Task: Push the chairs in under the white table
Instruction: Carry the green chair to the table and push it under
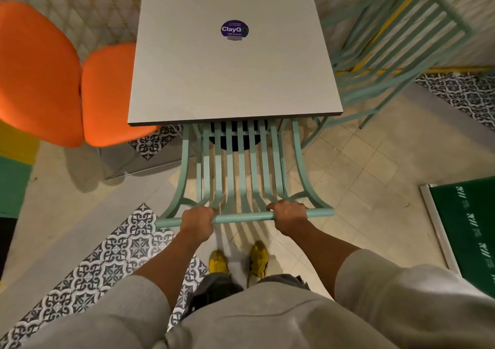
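Note:
A square white table (pixel 233 80) with a round purple sticker (pixel 234 29) fills the upper middle. A mint-green slatted chair (pixel 241 172) stands at its near edge, seat tucked beneath the tabletop, backrest toward me. My left hand (pixel 197 221) and my right hand (pixel 289 214) both grip the chair's top rail. A second mint-green chair (pixel 396 43) stands at the table's right side, angled and clear of the tabletop. An orange padded chair (pixel 107 94) sits at the left, its seat edge reaching under the table's left side.
A green mat (pixel 466 231) with a pale frame lies on the floor at the right. Patterned tiles (pixel 112 257) run diagonally at lower left. A quilted wall panel (pixel 88 14) runs behind the table. My yellow shoes (pixel 238 263) stand just behind the chair.

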Tool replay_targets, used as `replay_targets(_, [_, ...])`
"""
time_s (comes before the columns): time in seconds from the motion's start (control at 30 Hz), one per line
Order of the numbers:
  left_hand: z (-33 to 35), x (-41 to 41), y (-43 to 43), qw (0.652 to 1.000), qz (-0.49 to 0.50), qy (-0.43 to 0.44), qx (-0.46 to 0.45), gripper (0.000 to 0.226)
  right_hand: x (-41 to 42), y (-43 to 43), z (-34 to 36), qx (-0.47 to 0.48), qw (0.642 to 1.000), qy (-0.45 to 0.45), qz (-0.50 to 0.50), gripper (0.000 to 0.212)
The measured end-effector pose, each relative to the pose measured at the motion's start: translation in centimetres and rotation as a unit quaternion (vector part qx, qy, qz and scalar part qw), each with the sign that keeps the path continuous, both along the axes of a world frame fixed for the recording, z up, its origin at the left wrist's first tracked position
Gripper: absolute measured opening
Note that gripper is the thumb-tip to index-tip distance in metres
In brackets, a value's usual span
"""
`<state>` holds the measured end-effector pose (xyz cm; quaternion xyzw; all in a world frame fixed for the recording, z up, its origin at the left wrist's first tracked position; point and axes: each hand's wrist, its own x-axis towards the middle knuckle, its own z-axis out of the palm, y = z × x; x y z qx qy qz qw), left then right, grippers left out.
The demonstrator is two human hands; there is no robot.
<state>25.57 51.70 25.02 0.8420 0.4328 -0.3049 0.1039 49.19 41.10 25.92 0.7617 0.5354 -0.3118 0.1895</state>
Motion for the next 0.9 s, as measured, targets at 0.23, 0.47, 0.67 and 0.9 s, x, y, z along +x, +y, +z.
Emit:
replay_targets(0.23, [0.6, 0.3, 0.7, 1.0, 0.004, -0.017, -0.015, 0.036, -0.1, 0.4, 0.2, 0.006, 0.997, -0.063, 0.033, 0.038])
replay_targets(0.47, [1.7, 0.1, 1.2, 0.997, 0.026, -0.034, -0.062, 0.041, 0.6, 1.1, 0.9, -0.013, 1.0, 0.006, 0.021, 0.066])
replay_targets(0.67, [6.0, -2.6, 4.8, 0.991, 0.075, -0.045, -0.099, 0.13, -0.6, 5.8, 4.1, -0.015, 0.991, 0.124, 0.054, 0.124])
replay_targets(0.9, [12.0, -13.2, 7.8, 0.978, 0.187, -0.086, 0.04, 0.132, -7.5, 15.0, 8.5, 0.056, 0.975, 0.096, 0.193, 0.108])
